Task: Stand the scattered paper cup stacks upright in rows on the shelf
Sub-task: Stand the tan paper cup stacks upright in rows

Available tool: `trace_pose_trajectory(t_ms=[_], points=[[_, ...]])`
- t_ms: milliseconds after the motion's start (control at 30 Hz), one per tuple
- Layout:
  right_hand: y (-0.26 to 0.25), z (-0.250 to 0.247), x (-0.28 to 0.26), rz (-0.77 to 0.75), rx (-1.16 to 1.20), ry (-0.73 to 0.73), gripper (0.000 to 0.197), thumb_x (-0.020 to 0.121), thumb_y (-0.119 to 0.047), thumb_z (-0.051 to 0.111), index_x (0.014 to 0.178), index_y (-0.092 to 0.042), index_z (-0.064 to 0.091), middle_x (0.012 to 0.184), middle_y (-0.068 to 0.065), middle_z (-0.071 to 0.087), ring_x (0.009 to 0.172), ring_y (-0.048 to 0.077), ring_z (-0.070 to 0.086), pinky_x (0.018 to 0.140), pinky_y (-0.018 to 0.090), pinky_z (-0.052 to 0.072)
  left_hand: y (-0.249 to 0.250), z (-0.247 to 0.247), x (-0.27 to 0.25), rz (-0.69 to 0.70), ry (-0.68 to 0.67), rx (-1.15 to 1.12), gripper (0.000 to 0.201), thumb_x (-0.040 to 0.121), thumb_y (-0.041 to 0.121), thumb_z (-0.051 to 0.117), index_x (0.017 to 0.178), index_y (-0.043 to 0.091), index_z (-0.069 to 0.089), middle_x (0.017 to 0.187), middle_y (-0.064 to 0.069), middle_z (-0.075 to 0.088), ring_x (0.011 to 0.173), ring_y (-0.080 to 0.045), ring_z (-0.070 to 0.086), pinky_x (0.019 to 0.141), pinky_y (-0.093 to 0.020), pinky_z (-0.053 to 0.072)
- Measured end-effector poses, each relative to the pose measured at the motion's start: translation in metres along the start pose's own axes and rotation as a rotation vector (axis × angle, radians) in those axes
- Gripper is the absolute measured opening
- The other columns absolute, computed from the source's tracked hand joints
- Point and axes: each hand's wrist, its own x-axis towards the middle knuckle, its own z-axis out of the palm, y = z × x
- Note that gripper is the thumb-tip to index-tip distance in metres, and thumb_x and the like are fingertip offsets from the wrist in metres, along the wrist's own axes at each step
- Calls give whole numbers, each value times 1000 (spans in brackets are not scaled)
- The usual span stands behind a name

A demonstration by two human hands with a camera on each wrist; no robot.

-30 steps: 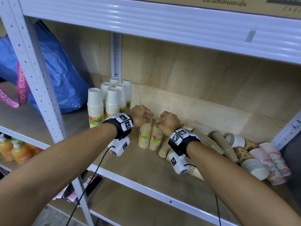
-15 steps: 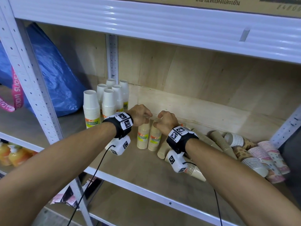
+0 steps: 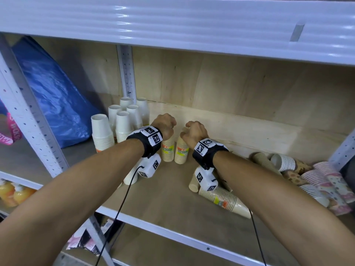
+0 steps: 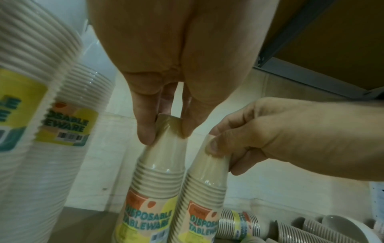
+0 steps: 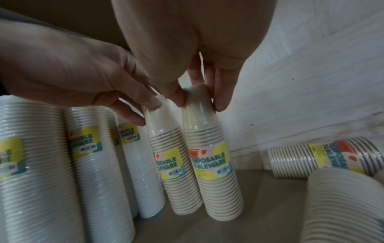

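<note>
Two beige wrapped cup stacks stand side by side, bottoms up, mid-shelf. My left hand (image 3: 166, 125) pinches the top of the left beige stack (image 3: 167, 151), seen close in the left wrist view (image 4: 158, 177). My right hand (image 3: 189, 131) pinches the top of the right beige stack (image 3: 181, 153), which appears as the nearer stack (image 5: 212, 161) in the right wrist view. Several taller white stacks (image 3: 123, 123) stand upright in rows at the left. More beige, brown and pink stacks (image 3: 317, 177) lie on their sides at the right.
A beige stack (image 3: 223, 200) lies near the shelf's front edge (image 3: 153, 230), under my right forearm. A blue bag (image 3: 51, 96) fills the neighbouring bay past the white upright (image 3: 30, 120). The upper shelf beam (image 3: 172, 22) hangs low overhead. A wooden back wall (image 3: 230, 89) closes the bay.
Both hands stay on the tops of the two beige stacks, which now stand a little closer to the white rows. The head view has shifted slightly.
</note>
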Motion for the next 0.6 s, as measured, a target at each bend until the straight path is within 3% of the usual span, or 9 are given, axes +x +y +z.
trace_pose_trajectory(t_ms=[67, 200, 433, 600], points=[[-1, 2, 7, -2, 1, -7, 32, 87, -18, 61, 115, -1, 63, 119, 17, 60, 105, 34, 60, 87, 39, 53, -3, 1, 5, -29, 22, 26, 21, 90, 0, 52, 99, 13, 65, 109, -5, 61, 96, -22, 57, 79, -23, 44], [-1, 9, 14, -17, -17, -17, 30, 89, -21, 59, 114, -4, 64, 118, 15, 61, 105, 33, 61, 86, 37, 54, -7, 9, 12, -52, 61, -7, 38, 90, 0, 53, 124, 13, 66, 128, -4, 62, 116, -24, 59, 89, -24, 46], [4, 20, 18, -26, -27, -58, 35, 87, -26, 64, 118, -10, 63, 122, 13, 62, 109, 32, 60, 89, 37, 53, -14, 27, 20, -60, 24, 12, 35, 90, -2, 53, 118, 11, 69, 122, -6, 67, 109, -24, 63, 87, -26, 50], [5, 18, 21, -24, -31, -104, 48, 87, -28, 66, 130, -13, 56, 130, 11, 59, 116, 30, 58, 93, 36, 50, -18, 28, 24, -77, 50, -18, 40, 92, 5, 54, 128, 17, 63, 135, -5, 58, 119, -24, 57, 90, -26, 46]])
